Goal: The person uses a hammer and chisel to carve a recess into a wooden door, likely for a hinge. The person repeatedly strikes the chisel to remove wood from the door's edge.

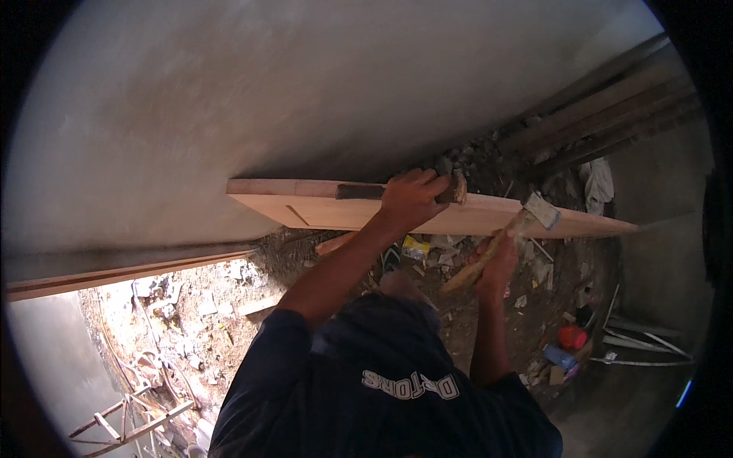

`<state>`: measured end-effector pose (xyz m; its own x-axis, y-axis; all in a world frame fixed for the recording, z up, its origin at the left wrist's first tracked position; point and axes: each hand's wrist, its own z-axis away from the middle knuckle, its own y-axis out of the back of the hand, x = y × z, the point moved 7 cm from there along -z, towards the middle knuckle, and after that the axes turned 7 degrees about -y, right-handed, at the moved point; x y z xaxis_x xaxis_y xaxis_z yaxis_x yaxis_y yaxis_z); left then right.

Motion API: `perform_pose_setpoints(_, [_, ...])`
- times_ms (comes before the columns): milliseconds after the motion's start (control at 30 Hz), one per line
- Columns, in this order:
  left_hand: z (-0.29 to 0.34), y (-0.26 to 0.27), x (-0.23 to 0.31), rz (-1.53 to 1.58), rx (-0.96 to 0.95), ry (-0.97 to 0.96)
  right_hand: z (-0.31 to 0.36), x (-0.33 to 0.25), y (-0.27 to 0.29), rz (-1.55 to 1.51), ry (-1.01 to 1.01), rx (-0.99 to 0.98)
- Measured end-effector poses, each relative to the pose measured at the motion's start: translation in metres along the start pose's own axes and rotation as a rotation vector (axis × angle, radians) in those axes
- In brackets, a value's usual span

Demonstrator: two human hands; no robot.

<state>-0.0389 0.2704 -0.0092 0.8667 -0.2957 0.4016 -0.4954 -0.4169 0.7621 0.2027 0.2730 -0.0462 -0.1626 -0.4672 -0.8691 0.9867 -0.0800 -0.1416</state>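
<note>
A pale wooden door-like panel (450, 220) stands on edge against the wall, with a narrow slot in its face near the left end. On its top edge, my left hand (414, 200) is closed around a chisel (360, 191), whose dark flat part lies along the edge to the left. The chisel's rough wooden butt shows right of my fingers. My right hand (498, 263) grips the wooden handle of a hammer (541, 211) with a pale, blocky metal head. That head is raised near the panel, to the right of the chisel's butt. My fingers partly hide both tools.
A grey wall (229, 91) rises beyond the panel. Long timbers (611, 107) lean at the far right. Rubble and scraps cover the floor, with a red container (572, 337), a blue bottle (560, 356) and metal strips (641, 345) at right. A wooden frame (126, 424) lies lower left.
</note>
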Motion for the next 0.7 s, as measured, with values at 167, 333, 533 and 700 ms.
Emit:
perform_pose_setpoints(167, [0.005, -0.006, 0.001, -0.025, -0.045, -0.03, 0.008, -0.002, -0.014, 0.016, 0.051, -0.044])
perform_pose_setpoints(333, [0.003, -0.016, -0.002, -0.04, -0.064, -0.043, -0.004, 0.019, -0.005, 0.026, 0.055, -0.057])
perform_pose_setpoints(533, [0.009, -0.005, -0.001, -0.124, -0.026, -0.059, 0.017, 0.038, -0.027, 0.303, -0.083, -0.188])
perform_pose_setpoints(700, [0.004, -0.007, -0.004, -0.097, -0.022, -0.033, -0.013, 0.048, 0.018, 0.155, 0.09, 0.049])
